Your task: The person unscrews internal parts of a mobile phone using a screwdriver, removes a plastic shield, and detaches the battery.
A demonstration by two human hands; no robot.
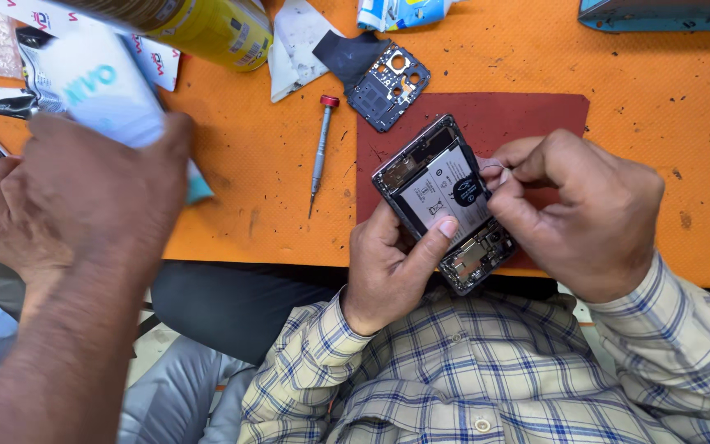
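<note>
Diagonally: opened phone (441, 201), far-left to near-right; left hand (388, 271) clamps it (right hand (589, 218) fingers pinch edge).

free: bare orange surface (659, 90) right of the phone | blocked left: screwdriver (320, 148), co-worker's hand (84, 197) | blocked above: camera cover (389, 82)

Head-worn camera, looking steeply down, close over orange table (289, 181)

Lying on the orange bench (667, 74) — a red-capped screwdriver (320, 152), a dark camera-frame part (388, 82), a yellow canister (207, 29) — resting beside a maroon mat (536, 115).
</note>
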